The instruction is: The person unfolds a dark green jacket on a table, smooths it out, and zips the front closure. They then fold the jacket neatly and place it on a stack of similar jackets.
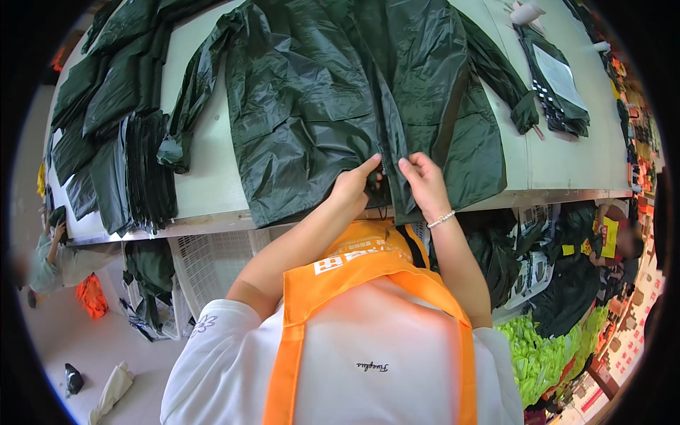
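Observation:
A shiny dark green rain jacket [304, 127] lies spread on the pale table [202, 202], its hem toward me and its sleeves out to both sides. The front opening runs down between my hands, with a zipper along it. My left hand [353, 185] is closed on the left front edge near the bottom of the zipper, thumb on top; its other fingers are partly under the cloth. My right hand [425, 185], with a beaded bracelet at the wrist, pinches the right front edge between thumb and fingers, close to the hem.
Stacks of folded dark green garments [113, 106] cover the table's left end. A folded garment with a white sheet [556, 74] lies at the right. White crates [212, 265] stand below the table edge. Bright yellow-green clothing [545, 361] is heaped lower right. Other people are at both sides.

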Demonstrator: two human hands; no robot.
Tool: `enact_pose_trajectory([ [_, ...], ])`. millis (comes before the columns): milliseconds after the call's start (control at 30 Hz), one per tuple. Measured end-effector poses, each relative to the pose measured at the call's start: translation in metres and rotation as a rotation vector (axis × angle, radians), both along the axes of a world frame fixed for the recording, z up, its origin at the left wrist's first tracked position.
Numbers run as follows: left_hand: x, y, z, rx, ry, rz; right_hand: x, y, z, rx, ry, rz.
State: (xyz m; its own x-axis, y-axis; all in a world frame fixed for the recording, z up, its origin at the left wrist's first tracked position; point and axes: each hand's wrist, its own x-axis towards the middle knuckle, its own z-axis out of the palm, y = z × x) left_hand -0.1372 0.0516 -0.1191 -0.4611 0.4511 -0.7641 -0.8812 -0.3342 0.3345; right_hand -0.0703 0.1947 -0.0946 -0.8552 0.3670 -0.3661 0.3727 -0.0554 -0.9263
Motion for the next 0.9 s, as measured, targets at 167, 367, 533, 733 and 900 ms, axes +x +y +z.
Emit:
enact_pose_trajectory([
  [167, -0.006, 0.006, -0.010, -0.175, 0.038, -0.107, 0.004, -0.005, -0.026, -0.101, -0.033, 0.099],
  [367, -0.009, 0.002, -0.021, -0.093, 0.113, -0.187, 0.013, 0.028, -0.032, 0.083, -0.265, 0.117],
  [533, -0.008, 0.003, -0.043, -0.201, 0.209, -0.283, -0.003, -0.010, 0.007, 1.103, 0.178, 0.148],
  [733, -0.011, 0.000, -0.030, -0.021, 0.071, -0.148, -0.013, -0.025, -0.024, 0.677, 0.132, 0.144],
  [900, -0.009, 0.002, -0.032, -0.069, 0.069, -0.150, 0.001, -0.020, -0.005, 0.410, -0.089, 0.079],
])
